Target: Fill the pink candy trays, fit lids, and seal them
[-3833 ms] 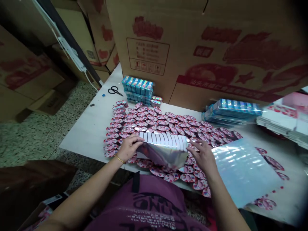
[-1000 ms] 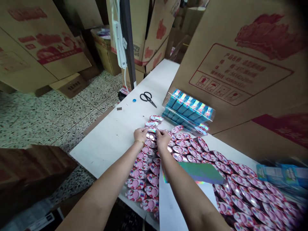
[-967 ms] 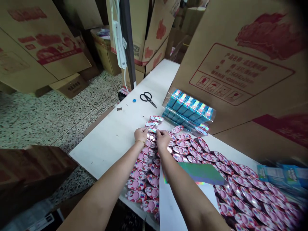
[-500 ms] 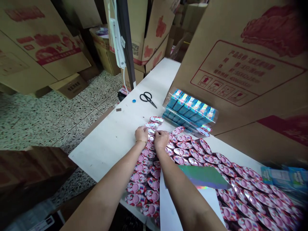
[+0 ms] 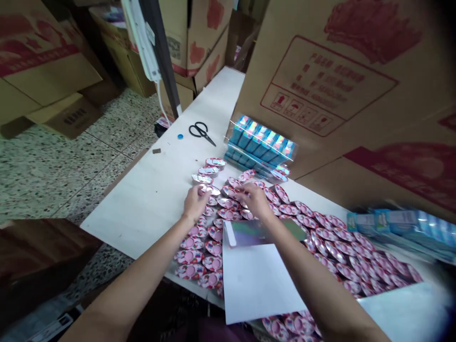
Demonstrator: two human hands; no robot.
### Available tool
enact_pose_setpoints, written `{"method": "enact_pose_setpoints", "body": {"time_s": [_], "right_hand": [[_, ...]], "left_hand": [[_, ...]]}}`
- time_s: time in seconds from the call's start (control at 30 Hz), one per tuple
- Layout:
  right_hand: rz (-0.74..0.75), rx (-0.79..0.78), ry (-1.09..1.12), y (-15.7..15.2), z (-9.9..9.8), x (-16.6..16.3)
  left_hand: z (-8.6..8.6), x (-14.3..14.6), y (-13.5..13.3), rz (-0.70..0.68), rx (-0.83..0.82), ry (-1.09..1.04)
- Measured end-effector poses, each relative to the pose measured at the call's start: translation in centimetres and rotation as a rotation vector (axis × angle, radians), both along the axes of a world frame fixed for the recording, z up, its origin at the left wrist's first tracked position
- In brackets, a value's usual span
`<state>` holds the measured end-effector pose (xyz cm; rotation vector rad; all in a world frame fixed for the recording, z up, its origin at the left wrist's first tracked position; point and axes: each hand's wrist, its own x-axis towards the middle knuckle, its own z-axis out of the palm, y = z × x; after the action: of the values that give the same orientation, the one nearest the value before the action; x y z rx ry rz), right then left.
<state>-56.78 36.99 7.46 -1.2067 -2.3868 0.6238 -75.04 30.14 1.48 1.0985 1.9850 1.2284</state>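
Note:
My left hand point(image 5: 195, 204) is at the left edge of the rows, its thumb and fingers closed around the end of a shiny oval pack point(image 5: 213, 190). My right hand point(image 5: 255, 199) lies a little to the right, with fingertips pinched at another pink oval pack point(image 5: 229, 191). Many of these red-and-pink packs stand side by side, several showing a round pink disc on top. Just beyond my left hand, three more packs, one of them a silvery pack point(image 5: 202, 179), form a short slanting line. Under my right forearm lie a shiny greenish sheet point(image 5: 249, 232) and a white sheet point(image 5: 260, 280).
Black scissors point(image 5: 202, 133) and a blue cap point(image 5: 180, 137) lie on the white table point(image 5: 142, 204). Blue boxes in clear plastic point(image 5: 260, 142) stand against a large carton point(image 5: 320, 95). More blue packs point(image 5: 399, 223) are at the right. A power strip point(image 5: 142, 42) hangs on a dark post.
My hands have moved apart; the right one has shifted right across the packs. One more pack sits in the short line beyond my left hand. The camera view has shifted.

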Motion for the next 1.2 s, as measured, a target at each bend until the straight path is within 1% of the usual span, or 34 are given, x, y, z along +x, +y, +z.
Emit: {"method": "enact_pose_setpoints", "body": {"time_s": [0.07,0.13,0.17,0.23,0.3,0.37,0.43,0.57,0.63,0.67,0.73,0.77,0.83,0.9,0.93,0.97,1.0,1.03,1.07,1.2], "right_hand": [[0.173,-0.042,-0.086,-1.9,0.6,3.0],[0.248,-0.045,-0.17,-3.7,0.1,4.6],[0.26,-0.033,-0.206,-4.3,-0.5,5.0],[0.264,-0.002,-0.258,-5.1,-1.9,5.3],[0.268,0.059,-0.284,-5.5,-3.2,5.2],[0.289,0.157,-0.303,-5.9,-4.0,5.1],[0.311,0.264,-0.333,-6.3,-4.4,5.3],[0.323,0.396,-0.377,-7.2,-5.3,5.9],[0.322,0.415,-0.352,-7.6,-5.7,6.1],[0.315,0.411,-0.326,-7.7,-5.7,6.1],[0.275,0.367,-0.253,-7.7,-4.8,6.1],[0.243,0.327,-0.203,-7.6,-3.9,5.9],[0.18,0.218,-0.091,-7.1,-1.3,5.5],[0.172,0.113,-0.023,-6.2,1.4,4.9],[0.194,0.074,-0.021,-5.6,2.4,4.6],[0.216,0.055,-0.04,-5.1,3.0,4.3],[0.227,0.057,-0.076,-4.6,3.1,4.0],[0.226,0.077,-0.123,-4.3,2.7,3.8],[0.22,0.11,-0.178,-4.1,2.0,3.6],[0.236,0.269,-0.366,-4.6,-2.8,3.7]], "left_hand": [[0.4,1.8,-2.8,-0.241,-0.017,0.029],[0.5,3.5,-4.5,-0.461,-0.066,0.053],[0.4,4.2,-4.9,-0.529,-0.087,0.076],[0.1,5.4,-5.0,-0.575,-0.097,0.135],[-0.3,6.1,-4.6,-0.548,-0.069,0.17],[-0.6,6.6,-4.3,-0.503,-0.035,0.134],[-0.8,7.1,-4.1,-0.436,-0.046,0.006],[-1.1,7.9,-4.1,-0.302,-0.197,-0.366],[-1.2,8.1,-4.0,-0.263,-0.24,-0.45],[-1.2,8.1,-4.0,-0.25,-0.24,-0.45],[-1.2,7.9,-3.9,-0.255,-0.184,-0.353],[-1.1,7.8,-3.8,-0.268,-0.14,-0.264],[-1.0,7.4,-3.8,-0.299,-0.058,-0.059],[-0.8,7.1,-3.7,-0.321,-0.022,0.077],[-0.9,7.0,-3.7,-0.322,-0.023,0.092],[-0.9,6.9,-3.6,-0.322,-0.025,0.08],[-1.0,6.8,-3.5,-0.314,-0.027,0.051],[-1.1,6.8,-3.4,-0.305,-0.028,0.014],[-1.3,6.8,-3.3,-0.293,-0.029,-0.028],[-1.7,6.8,-2.9,-0.248,-0.073,-0.265]]}}
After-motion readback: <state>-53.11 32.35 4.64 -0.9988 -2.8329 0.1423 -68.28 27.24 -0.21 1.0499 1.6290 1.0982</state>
